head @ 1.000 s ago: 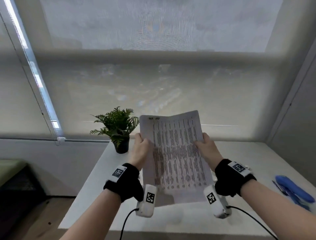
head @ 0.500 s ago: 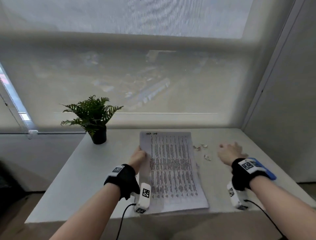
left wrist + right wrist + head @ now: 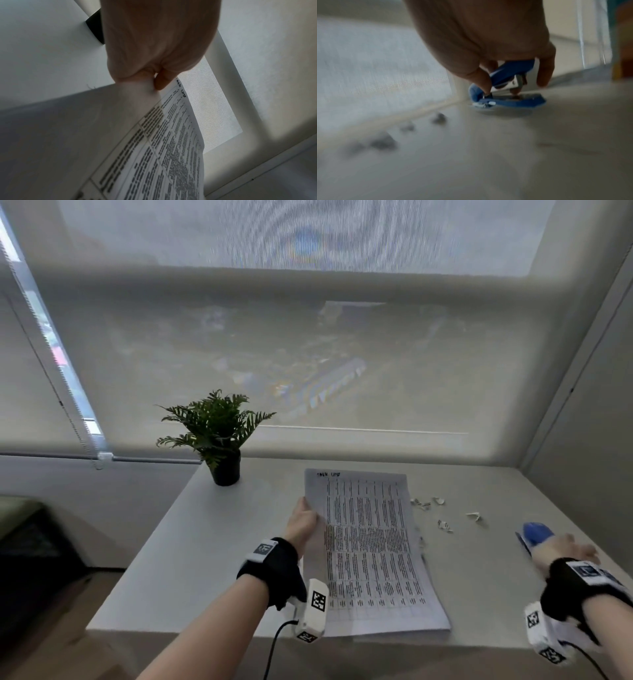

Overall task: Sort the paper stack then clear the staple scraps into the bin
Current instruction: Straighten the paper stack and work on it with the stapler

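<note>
The left hand (image 3: pixel 301 525) pinches the left edge of the paper stack (image 3: pixel 370 549); the left wrist view shows the thumb and curled fingers (image 3: pixel 159 82) closed on the margin, with that edge lifted a little off the table (image 3: pixel 191 559). The right hand (image 3: pixel 561 553) is down at the right edge of the table, over a blue stapler (image 3: pixel 536 534). In the right wrist view the fingers (image 3: pixel 481 78) are curled around the stapler's blue top arm, one fingertip low by the hinge end and another hanging down on the far side. The picture is smeared, but the grip looks closed on the tool. The stapler's base sits flat on the table and its top arm is tilted up, so its mouth gapes.

The paper stack lies lengthwise in the middle of the table, its near end reaching the front edge. The top sheet is printed with a dense table of dark rows and a short handwritten heading at the far end; the words are too blurred to read. Its corners look roughly squared.

The staple scraps (image 3: pixel 442 513) are small pale crumpled bits strewn on the bare table between the stack's right edge and the stapler, toward the back half. No two of them seem to touch the paper.

A potted plant (image 3: pixel 219 436) stands at the back left corner of the table.
</note>
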